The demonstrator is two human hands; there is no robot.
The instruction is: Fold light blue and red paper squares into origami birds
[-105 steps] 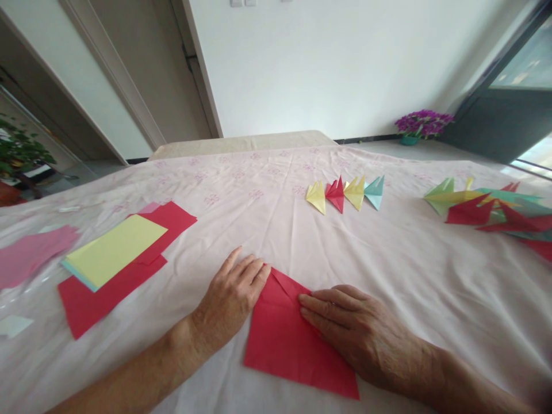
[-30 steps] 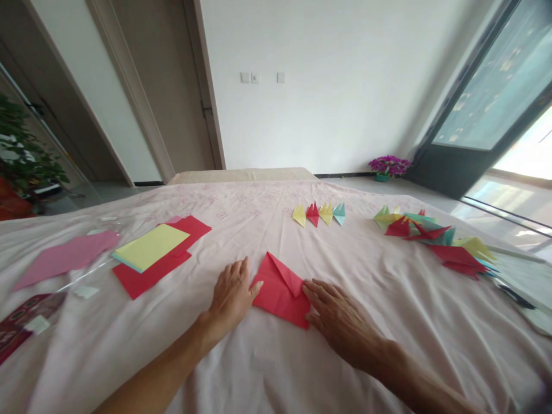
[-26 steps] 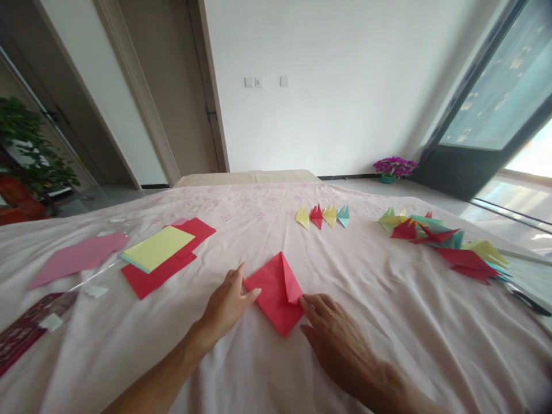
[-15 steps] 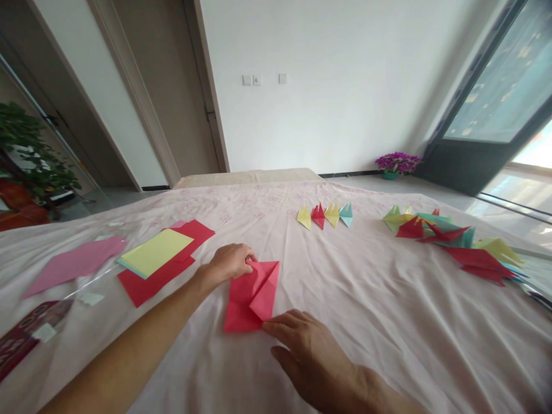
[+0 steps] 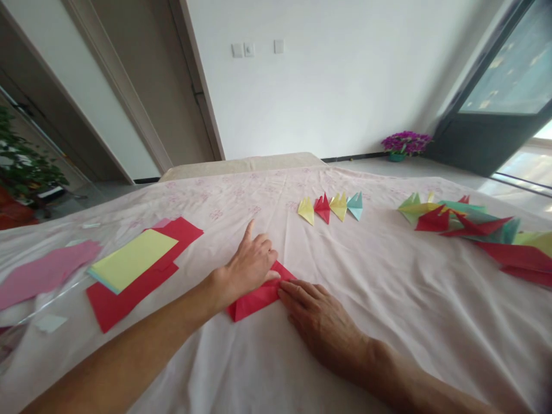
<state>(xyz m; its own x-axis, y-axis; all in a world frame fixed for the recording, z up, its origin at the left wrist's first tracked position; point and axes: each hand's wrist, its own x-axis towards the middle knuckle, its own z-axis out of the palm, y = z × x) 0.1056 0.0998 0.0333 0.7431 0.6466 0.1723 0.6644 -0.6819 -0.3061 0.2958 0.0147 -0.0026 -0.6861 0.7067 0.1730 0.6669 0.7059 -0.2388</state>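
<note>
A sheet of folded red paper (image 5: 256,300) lies on the cloth in front of me, partly covered by both hands. My left hand (image 5: 252,261) is over its far left part, index finger stretched out and the other fingers curled, with the thumb against the paper. The paper appears caught between that thumb and the curled fingers. My right hand (image 5: 323,322) rests palm down at the paper's right side. Its fingers are stretched out and close together, their tips on the paper; its thumb is hidden.
Left lie a yellow sheet (image 5: 135,259) over red sheets (image 5: 106,307) and pink paper (image 5: 47,270). A row of small folded paper shapes (image 5: 322,208) stands beyond my hands. More folded pieces (image 5: 466,221) are heaped at right on the pink patterned tablecloth (image 5: 366,270).
The red paper has been turned and folded over into a narrower shape. My left hand has moved from its far left edge onto the fold; my right fingertips have shifted onto its right part.
</note>
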